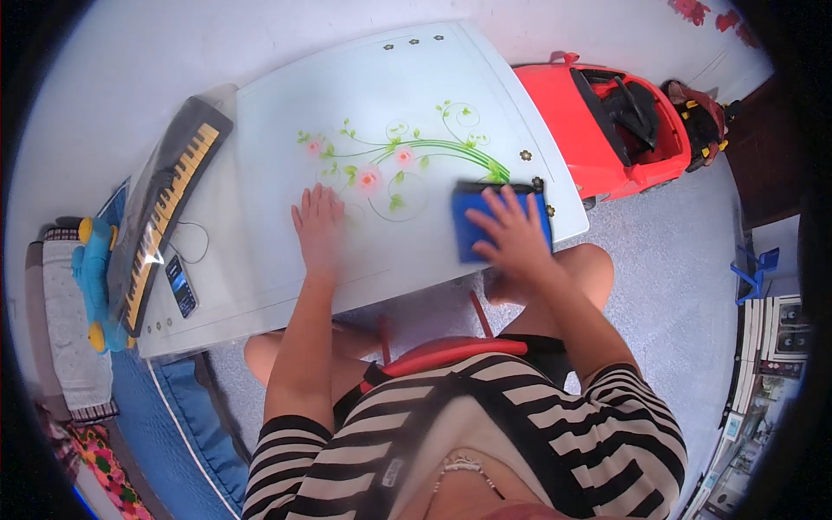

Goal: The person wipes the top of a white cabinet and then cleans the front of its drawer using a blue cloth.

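Observation:
My left hand (319,227) lies flat on the white table (286,104), its fingers stretched out and nothing in them. It is just below the pink flowers (369,178) printed on the tabletop. My right hand (513,232) rests with fingers spread on a flat blue rectangular piece (471,227) with a dark upper edge. That piece lies near the table's right front corner and is slightly blurred; whether it is a cloth or a pouch I cannot tell. Part of it is hidden under my palm.
At the table's left end lie a piano keyboard (178,191) in clear plastic, a phone (181,286) and a thin cable (206,241). A red toy car (572,130) stands behind the right edge. A blue toy (92,273) and folded bedding (74,321) are further left.

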